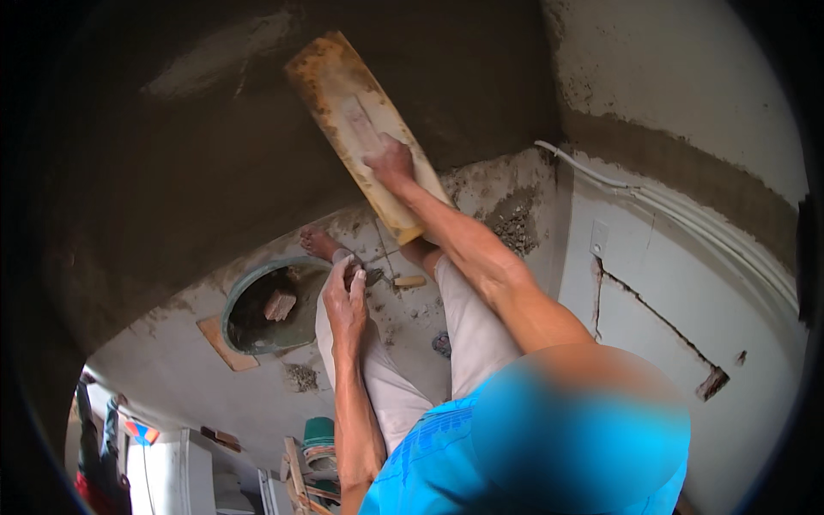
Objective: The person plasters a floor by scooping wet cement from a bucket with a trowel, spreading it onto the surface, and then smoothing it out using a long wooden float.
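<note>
My right hand (393,161) is shut on the handle of a long, stained plastering float (322,77), held slantwise against or close to the dark, wet-plastered wall (215,146). My left hand (345,300) is at my left knee, fingers loosely bent and apart, with nothing visible in them. Just beside it on the floor lies a trowel with a wooden handle (409,281). A round green tub (230,313) left of my legs holds murky contents and a pale block (279,305). My bare feet are near the foot of the wall.
A flat board (225,343) lies by the tub, with mortar crumbs (515,223) near the corner. The right wall (687,283) has white conduits (652,193), a plate and a chased groove. Behind me are a green bucket (318,433), wooden pieces (296,481) and a doorway at lower left.
</note>
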`<state>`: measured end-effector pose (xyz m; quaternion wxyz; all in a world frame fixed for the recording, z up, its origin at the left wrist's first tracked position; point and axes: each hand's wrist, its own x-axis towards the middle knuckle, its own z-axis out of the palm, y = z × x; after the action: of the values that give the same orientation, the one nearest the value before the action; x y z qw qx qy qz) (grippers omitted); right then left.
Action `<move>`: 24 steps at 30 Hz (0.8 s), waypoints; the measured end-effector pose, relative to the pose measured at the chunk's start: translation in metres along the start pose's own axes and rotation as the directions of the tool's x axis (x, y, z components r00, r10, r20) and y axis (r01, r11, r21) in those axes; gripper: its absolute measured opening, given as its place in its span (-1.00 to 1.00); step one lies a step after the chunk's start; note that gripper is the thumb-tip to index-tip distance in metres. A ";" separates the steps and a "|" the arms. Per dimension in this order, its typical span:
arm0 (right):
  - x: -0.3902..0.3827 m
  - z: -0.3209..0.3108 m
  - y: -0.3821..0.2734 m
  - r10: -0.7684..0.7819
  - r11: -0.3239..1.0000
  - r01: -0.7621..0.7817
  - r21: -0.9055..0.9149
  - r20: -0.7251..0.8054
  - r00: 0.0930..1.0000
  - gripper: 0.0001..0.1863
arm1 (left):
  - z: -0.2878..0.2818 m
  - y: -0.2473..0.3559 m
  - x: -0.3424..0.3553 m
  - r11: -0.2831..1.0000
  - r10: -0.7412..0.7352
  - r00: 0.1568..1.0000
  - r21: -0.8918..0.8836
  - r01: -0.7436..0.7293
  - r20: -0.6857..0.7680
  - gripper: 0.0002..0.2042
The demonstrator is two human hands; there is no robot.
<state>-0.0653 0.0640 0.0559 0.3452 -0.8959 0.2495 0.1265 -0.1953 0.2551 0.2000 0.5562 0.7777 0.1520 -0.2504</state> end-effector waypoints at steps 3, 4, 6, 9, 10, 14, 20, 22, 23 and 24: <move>0.019 0.023 0.031 0.049 0.998 -0.057 -0.035 -0.201 0.978 -0.62 | 0.004 -0.003 -0.004 1.000 -0.022 0.997 0.015 0.021 0.070 -0.71; 0.031 0.024 0.066 0.128 0.990 -0.139 -0.024 -0.253 0.959 -0.60 | 0.005 -0.006 -0.004 1.000 -0.030 0.991 0.009 0.029 0.128 -0.70; 0.051 0.015 0.112 0.180 0.979 -0.204 -0.020 -0.393 0.902 -0.64 | 0.008 -0.011 0.002 0.998 -0.060 0.990 -0.021 0.063 0.128 -0.70; 0.041 -0.002 0.123 0.308 0.935 -0.216 0.280 -0.346 0.886 -0.76 | 0.005 -0.011 0.006 0.992 -0.122 0.988 -0.019 0.124 0.096 -0.69; 0.035 -0.009 0.114 0.369 0.869 -0.231 0.438 -0.261 0.892 -0.79 | 0.004 -0.008 0.008 0.991 -0.132 0.987 -0.008 0.134 0.096 -0.69; 0.013 -0.018 0.082 0.322 0.549 -0.192 0.813 0.007 0.947 -0.77 | 0.008 -0.023 0.022 0.983 -0.124 0.926 0.174 0.064 0.357 -0.69; 0.011 0.036 0.031 0.260 0.514 -0.263 0.816 0.144 0.955 -0.77 | 0.044 -0.017 0.036 0.857 -0.280 0.620 0.482 -0.182 0.733 -0.73; 0.015 0.057 0.007 0.164 0.537 -0.232 0.811 0.169 0.972 -0.78 | 0.056 -0.033 0.032 0.869 -0.263 0.583 0.451 -0.202 0.769 -0.73; 0.017 0.069 -0.003 0.115 0.547 -0.218 0.808 0.185 0.976 -0.78 | 0.060 -0.040 0.030 0.852 -0.273 0.582 0.473 -0.223 0.766 -0.73; 0.020 0.082 -0.014 0.092 0.555 -0.215 0.804 0.197 0.976 -0.78 | 0.062 -0.048 0.029 0.835 -0.284 0.582 0.495 -0.242 0.762 -0.74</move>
<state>-0.0452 0.1219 -0.0043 0.7245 -0.5974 0.3333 0.0850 -0.2099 0.2118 0.1306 0.3111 0.6981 -0.1886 -0.6168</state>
